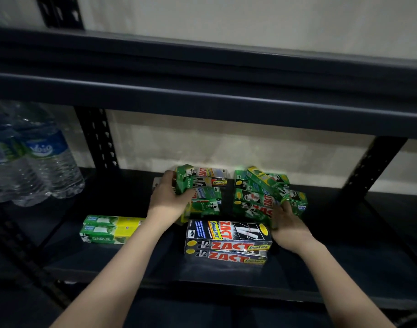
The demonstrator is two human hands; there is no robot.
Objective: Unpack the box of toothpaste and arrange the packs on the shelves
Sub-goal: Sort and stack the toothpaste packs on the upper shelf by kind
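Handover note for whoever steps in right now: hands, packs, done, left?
Left hand: gripping a green toothpaste pack at the left rear pile.
Right hand: holding the front of the right rear pile of green packs.
Done: black-and-silver ZACT packs stacked flat at the front; green-and-yellow Darlie packs stacked front left on the dark metal shelf.
Left: both rear piles are jumbled and need squaring up. The box is out of view.

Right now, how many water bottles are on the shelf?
2 clearly: one bottle left of the upright post, another at the left frame edge. More may be hidden beyond it.
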